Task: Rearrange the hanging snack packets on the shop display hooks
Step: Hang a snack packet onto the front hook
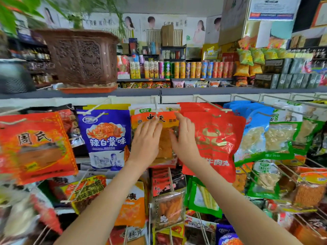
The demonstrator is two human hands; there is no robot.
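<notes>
Packet: an orange-topped clear plastic snack packet (165, 144) hangs on a white wire hook (156, 111) in the middle of the top row, between a blue-and-white pouch (104, 137) and a red foil pouch (216, 138).
Left hand (146, 140): released, straight fingers lying flat on the packet's front.
Right hand (185, 140): at the packet's right edge, fingers reaching up to the header corner and thumb on the front; whether it grips cannot be told.
Above: a brown carved planter (79, 55) stands on the grey shelf (194, 91).

Middle packet (141, 119) on its hook (155, 105), between cabbage-flavour packet (105, 138) left and beef packet (215, 138) right.
</notes>
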